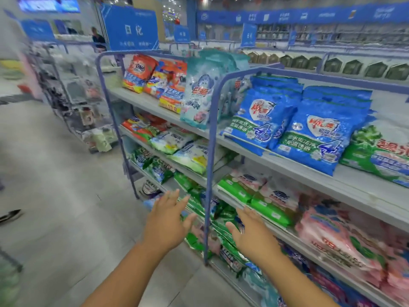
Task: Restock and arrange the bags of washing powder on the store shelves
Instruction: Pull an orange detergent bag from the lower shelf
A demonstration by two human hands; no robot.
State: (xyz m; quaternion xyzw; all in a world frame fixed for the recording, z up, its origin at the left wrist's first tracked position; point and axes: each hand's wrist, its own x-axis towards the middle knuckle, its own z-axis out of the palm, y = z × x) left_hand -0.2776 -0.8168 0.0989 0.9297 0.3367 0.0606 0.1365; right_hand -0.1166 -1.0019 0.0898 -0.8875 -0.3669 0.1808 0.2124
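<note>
Blue bags of washing powder (309, 131) sit on the top shelf (345, 180). Left hand (164, 220) and right hand (252, 233) reach toward the green bags (223, 229) lower down, fingers wide, holding nothing

blue hanging sign (130, 29) – "日化", blue bags (318, 138) – large "4"

Your left hand (166, 220) and right hand (252, 233) sit at 6 o'clock, either side of the frame post (210, 173). Shelves (309, 169) run from 11 to 4 o'clock, washing powder bags (318, 134) lying on every tier. Floor (66, 207) at 8.
</note>
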